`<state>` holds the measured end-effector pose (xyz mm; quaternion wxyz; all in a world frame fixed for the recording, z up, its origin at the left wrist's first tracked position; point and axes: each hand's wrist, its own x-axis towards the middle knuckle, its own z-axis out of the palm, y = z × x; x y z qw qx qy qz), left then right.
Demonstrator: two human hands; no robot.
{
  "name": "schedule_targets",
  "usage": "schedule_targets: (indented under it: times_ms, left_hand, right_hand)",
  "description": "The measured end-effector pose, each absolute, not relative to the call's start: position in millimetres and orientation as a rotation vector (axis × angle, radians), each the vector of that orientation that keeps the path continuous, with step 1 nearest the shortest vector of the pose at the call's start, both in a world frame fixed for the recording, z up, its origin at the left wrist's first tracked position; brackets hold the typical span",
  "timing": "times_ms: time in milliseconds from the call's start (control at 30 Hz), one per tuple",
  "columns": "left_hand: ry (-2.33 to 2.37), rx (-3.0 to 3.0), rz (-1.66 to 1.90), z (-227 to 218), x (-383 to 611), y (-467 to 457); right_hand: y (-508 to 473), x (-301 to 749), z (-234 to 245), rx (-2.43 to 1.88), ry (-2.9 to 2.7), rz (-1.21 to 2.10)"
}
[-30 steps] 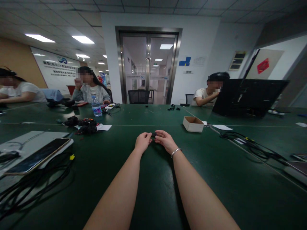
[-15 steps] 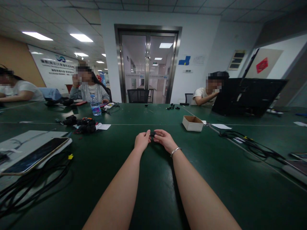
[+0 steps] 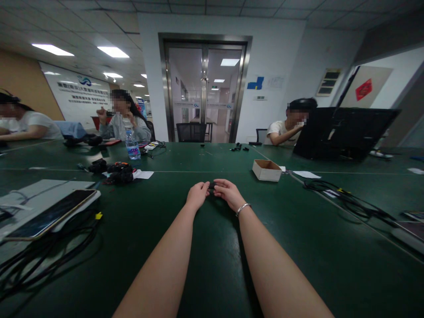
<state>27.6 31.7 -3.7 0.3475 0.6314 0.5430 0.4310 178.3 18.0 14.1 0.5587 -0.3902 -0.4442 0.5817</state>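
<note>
A small dark piece point(image 3: 212, 186) sits between the fingertips of both hands, just above the green table point(image 3: 218, 247). Its kind is too small to make out. My left hand point(image 3: 198, 195) pinches its left end, thumb on top. From the other side, the fingers of my right hand point(image 3: 228, 193) close on its right end; a silver bangle circles that wrist. Beyond my right hand stands an open cardboard box point(image 3: 266, 171) with pale sides and a brown inside.
To the left lie a phone point(image 3: 49, 214), coiled black cables point(image 3: 62, 247) and dark gear point(image 3: 119, 172). A water bottle point(image 3: 133, 146) stands behind. Small black parts point(image 3: 239, 148) are scattered farther back. More cables point(image 3: 351, 201) and a monitor point(image 3: 344, 132) are at right. Several people sit across.
My hands stay almost in place around the small dark piece, with a slight shift of the fingers. Across the table, the person in the striped top has turned their head and moved their hands.
</note>
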Motion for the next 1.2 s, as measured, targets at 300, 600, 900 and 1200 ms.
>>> schedule_targets:
  times_ms: [300, 600, 900, 1200]
  left_hand:
    - [1.278, 1.47, 1.294, 0, 30, 28]
    - [1.148, 1.545, 1.308, 8, 26, 23]
    - [1.216, 1.487, 1.348, 9, 28, 21]
    - [1.26, 1.42, 1.253, 12, 26, 22]
  right_hand:
    - [17, 176, 17, -0.947, -1.022, 1.378]
    - [19, 176, 17, -0.967, -0.954, 1.361]
    - [22, 176, 14, -0.975, -0.97, 1.352]
    - [23, 176, 11, -0.974, -1.015, 1.324]
